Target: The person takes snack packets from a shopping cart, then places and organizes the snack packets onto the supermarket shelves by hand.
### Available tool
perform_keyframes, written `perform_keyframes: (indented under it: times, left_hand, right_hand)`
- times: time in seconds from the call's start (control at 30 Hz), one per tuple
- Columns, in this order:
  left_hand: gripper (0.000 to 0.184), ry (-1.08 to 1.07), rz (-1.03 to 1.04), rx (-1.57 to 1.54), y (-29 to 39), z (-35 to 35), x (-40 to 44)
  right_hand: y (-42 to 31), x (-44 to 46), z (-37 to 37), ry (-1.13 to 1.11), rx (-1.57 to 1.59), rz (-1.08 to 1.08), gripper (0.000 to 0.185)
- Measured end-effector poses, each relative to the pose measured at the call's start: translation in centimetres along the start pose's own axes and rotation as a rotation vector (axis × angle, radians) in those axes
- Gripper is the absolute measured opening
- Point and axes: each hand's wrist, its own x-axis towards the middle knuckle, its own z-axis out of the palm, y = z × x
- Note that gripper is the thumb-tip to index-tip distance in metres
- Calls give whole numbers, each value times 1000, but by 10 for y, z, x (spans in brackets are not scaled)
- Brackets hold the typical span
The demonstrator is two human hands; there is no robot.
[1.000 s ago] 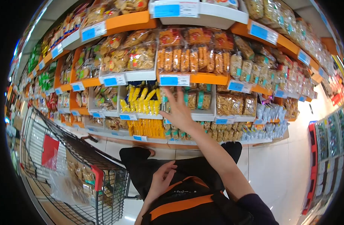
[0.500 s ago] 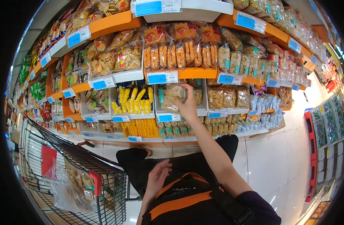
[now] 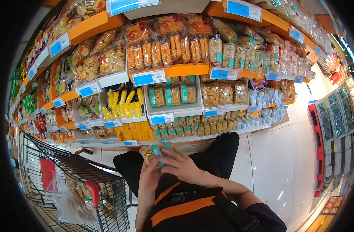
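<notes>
since the snack pack (image 3: 148, 153) appears to be thin film around chunky pieces, we judge it light, slick and crushable, best taken by its broad sides without squeezing. our grip is on it with both hands: left hand (image 3: 149, 178) under the near edge, right hand (image 3: 184, 166) over the teal-labelled side. it lies tilted at the fingertips, before the shelves (image 3: 188, 69). one pack or two, we cannot tell.
</notes>
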Motion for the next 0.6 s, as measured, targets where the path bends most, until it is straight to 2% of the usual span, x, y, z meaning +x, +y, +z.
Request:
perform_keyframes:
  times: [0.1, 0.2, 0.23, 0.3, 0.33, 0.4, 0.43, 0.53, 0.6]
  left_hand:
    - [41, 67, -30, -191, -8, 6, -2]
    - [39, 29, -76, -289, -9, 3, 1]
    - [37, 63, -87, -284, -9, 4, 0]
    - [43, -55, -59, -326, -14, 3, 0]
    - [46, -109, -45, -346, -18, 1, -1]
    - [49, -81, -26, -298, -21, 1, -2]
    - [50, -90, 2, -253, -20, 2, -2]
    - [51, -70, -1, -246, -17, 6, -7]
    - [56, -96, -37, -269, -19, 3, -4]
  right_hand:
    - [1, -2, 1, 106, 84, 50, 11]
    - [-6, 5, 0, 322, 335, 222, 9]
    - [-9, 7, -2, 313, 367, 225, 9]
    - [-16, 10, -5, 292, 439, 232, 10]
    - [-17, 12, -6, 264, 404, 168, 13]
    - [-17, 15, -10, 204, 349, 39, 22]
    - [-20, 14, -11, 111, 339, 96, 21]
    - [-22, 11, -24, 149, 556, 190, 30]
    - [-14, 8, -16, 297, 685, 209, 34]
